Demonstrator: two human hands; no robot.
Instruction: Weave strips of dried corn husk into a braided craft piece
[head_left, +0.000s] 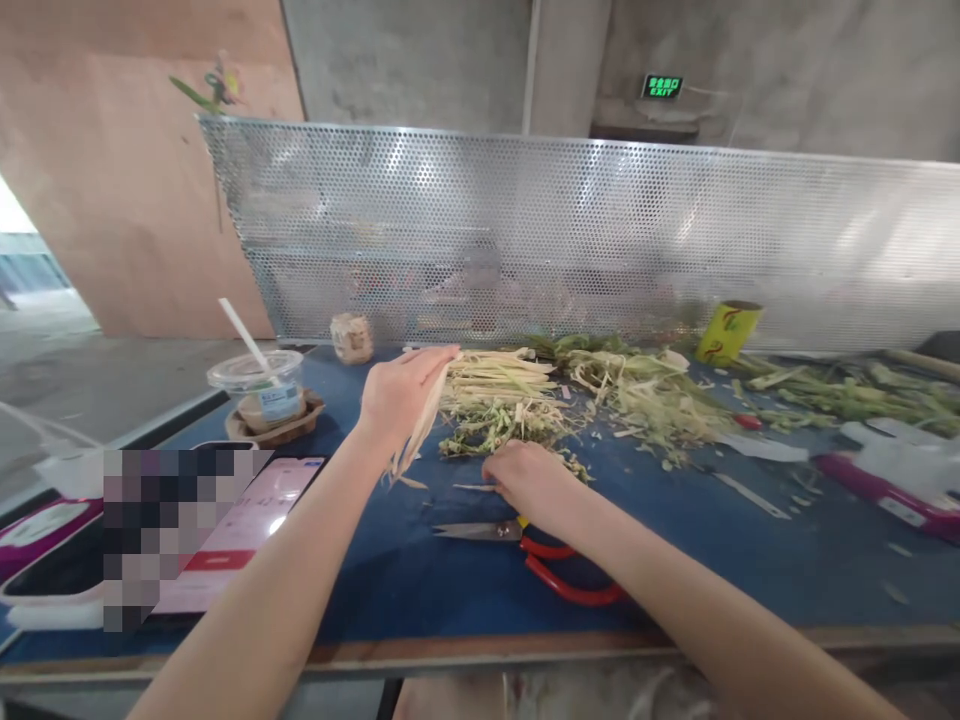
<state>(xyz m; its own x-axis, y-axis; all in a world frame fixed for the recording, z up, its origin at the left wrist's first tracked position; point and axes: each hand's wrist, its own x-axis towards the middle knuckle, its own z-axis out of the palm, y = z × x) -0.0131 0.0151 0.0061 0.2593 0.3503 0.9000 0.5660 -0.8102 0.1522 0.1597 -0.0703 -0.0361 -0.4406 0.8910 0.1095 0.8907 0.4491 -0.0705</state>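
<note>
The left hand (pixel 401 395) has its fingers nearly straight and pressed together, and it grips pale strips (pixel 427 425), which hang down below the palm. Just to the right of these fingers lies a bundle of pale stalks (pixel 502 375) on the blue table (pixel 420 600), the stalks being mostly parallel to each other. The right hand (pixel 531 478) is curled, and green trimmings (pixel 517 418) lie just beyond it. A thin pale piece (pixel 474 487) shows at its fingertips, but I cannot tell if they are pinching it.

Nearer to the person than the right hand are 1 pair of scissors (pixel 480 532), with the blades pointing to the left and the red handles partly hidden under the forearm. Further to the right of this hand there is a heap of loose leaves (pixel 637 385), and past it a yellow container (pixel 729 332) stands tilted. To the left of the left hand, 1 clear cup (pixel 259 390) with a straw sits in a brown holder (pixel 311 418). A phone (pixel 247 520) with a pink screen lies beside the left forearm.
</note>
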